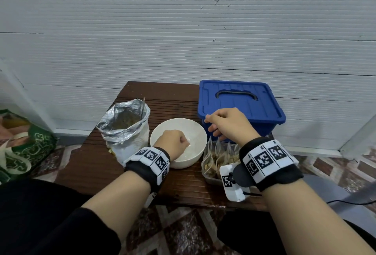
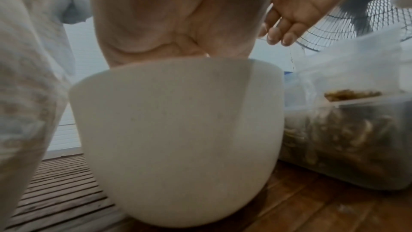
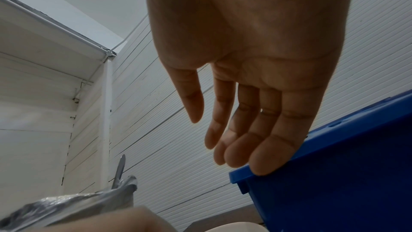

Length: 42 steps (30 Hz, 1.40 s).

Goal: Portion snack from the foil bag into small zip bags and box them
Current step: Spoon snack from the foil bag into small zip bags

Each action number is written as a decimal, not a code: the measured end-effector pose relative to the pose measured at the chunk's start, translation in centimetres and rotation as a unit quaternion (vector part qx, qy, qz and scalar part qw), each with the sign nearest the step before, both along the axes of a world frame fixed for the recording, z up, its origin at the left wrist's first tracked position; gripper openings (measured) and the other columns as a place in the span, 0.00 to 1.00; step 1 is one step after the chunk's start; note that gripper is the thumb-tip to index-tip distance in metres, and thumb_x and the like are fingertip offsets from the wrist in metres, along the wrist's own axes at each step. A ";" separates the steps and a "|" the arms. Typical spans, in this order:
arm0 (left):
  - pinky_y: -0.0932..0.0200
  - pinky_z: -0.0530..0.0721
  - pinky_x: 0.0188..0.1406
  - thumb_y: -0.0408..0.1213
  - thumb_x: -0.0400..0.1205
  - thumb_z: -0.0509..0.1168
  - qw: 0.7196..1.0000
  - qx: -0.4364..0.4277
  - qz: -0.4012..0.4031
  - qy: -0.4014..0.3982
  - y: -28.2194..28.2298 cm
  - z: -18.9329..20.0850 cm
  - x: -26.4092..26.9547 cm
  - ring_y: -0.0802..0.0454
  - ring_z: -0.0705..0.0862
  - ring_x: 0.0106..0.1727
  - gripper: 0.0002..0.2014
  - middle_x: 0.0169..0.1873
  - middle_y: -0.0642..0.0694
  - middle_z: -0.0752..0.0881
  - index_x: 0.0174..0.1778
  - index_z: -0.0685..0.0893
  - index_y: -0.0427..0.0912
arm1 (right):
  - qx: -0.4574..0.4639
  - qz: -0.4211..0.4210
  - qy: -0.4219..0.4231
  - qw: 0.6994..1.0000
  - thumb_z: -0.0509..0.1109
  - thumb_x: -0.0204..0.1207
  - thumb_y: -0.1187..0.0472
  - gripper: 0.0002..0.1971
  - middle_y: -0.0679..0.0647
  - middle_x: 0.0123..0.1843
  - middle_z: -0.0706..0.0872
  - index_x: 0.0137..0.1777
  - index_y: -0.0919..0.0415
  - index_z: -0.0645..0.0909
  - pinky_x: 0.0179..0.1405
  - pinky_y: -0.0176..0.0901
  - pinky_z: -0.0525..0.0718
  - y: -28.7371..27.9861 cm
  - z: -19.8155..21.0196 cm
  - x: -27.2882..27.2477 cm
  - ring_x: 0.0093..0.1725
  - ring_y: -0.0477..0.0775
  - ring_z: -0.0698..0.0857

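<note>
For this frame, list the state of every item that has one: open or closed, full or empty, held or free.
Foil bag: open, upright, snack inside.
Bowl: upright; contents hidden.
Blue box: lid on.
Clear tub: uncovered, holds filled zip bags.
Left hand: curled inside bowl.
Right hand: relaxed, holding nothing.

— What's that table made of?
— The dark brown slatted wooden table (image 1: 97,165) is ridged along its grain, faintly shiny near its front edge. The crinkled silver foil bag (image 1: 124,124) is metallic and creased.
— And the dishes?
— A smooth matt white round bowl (image 2: 178,130), a glossy blue moulded plastic box (image 1: 242,104), and a cloudy clear plastic tub (image 2: 356,138).
</note>
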State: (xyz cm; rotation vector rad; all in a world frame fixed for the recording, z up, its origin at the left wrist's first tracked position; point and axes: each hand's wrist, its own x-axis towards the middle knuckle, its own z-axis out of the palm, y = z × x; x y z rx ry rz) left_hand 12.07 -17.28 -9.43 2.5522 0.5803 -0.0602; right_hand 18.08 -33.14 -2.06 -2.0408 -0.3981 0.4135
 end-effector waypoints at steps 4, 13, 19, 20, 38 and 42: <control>0.59 0.80 0.48 0.41 0.84 0.64 0.988 -0.095 0.055 -0.105 0.4 0.8 -0.4 0.51 0.85 0.44 0.08 0.39 0.51 0.87 0.38 0.82 0.49 | -0.016 0.003 -0.003 1.000 0.67 0.81 0.57 0.11 0.56 0.40 0.89 0.47 0.62 0.87 0.37 0.41 0.85 0.2 -0.3 0.1 0.35 0.50 0.83; 0.63 0.84 0.43 0.34 0.86 0.61 0.921 -0.294 0.096 -0.238 0.7 2.2 -1.2 0.58 0.86 0.39 0.07 0.40 0.49 0.90 0.44 0.82 0.47 | -0.074 0.057 -0.013 0.996 0.67 0.81 0.56 0.10 0.56 0.45 0.89 0.50 0.62 0.86 0.40 0.40 0.86 1.5 -1.3 -0.4 0.40 0.48 0.87; 0.68 0.85 0.39 0.29 0.88 0.55 0.828 -0.470 0.086 -0.294 0.1 3.3 -1.6 0.57 0.88 0.37 0.07 0.41 0.43 0.88 0.51 0.79 0.36 | -0.013 0.061 0.064 0.996 0.68 0.81 0.56 0.11 0.57 0.47 0.88 0.57 0.62 0.82 0.35 0.37 0.86 2.1 -1.2 -0.8 0.41 0.48 0.87; 0.67 0.85 0.39 0.30 0.88 0.55 0.818 -0.486 0.088 -0.294 0.1 3.5 -1.6 0.57 0.88 0.37 0.08 0.41 0.42 0.88 0.51 0.79 0.36 | 0.004 0.053 0.071 0.996 0.69 0.80 0.60 0.08 0.57 0.44 0.88 0.55 0.63 0.82 0.35 0.38 0.86 2.1 -1.1 -0.7 0.39 0.48 0.87; 0.57 0.71 0.71 0.46 0.68 0.81 0.934 -0.234 0.044 -0.267 0.2 2.6 -2.6 0.60 0.73 0.71 0.39 0.69 0.56 0.76 0.74 0.70 0.54 | 0.046 0.010 -0.011 0.999 0.71 0.77 0.68 0.13 0.56 0.30 0.84 0.59 0.58 0.76 0.38 0.47 0.89 0.7 0.2 0.5 0.34 0.52 0.85; 0.54 0.56 0.79 0.61 0.60 0.80 0.959 -0.040 -0.130 -0.249 0.2 3.3 -2.8 0.61 0.61 0.79 0.49 0.73 0.64 0.68 0.76 0.65 0.64 | 0.029 0.058 -0.003 0.998 0.75 0.74 0.67 0.19 0.57 0.32 0.88 0.62 0.55 0.75 0.44 0.54 0.90 0.9 0.7 0.0 0.36 0.58 0.89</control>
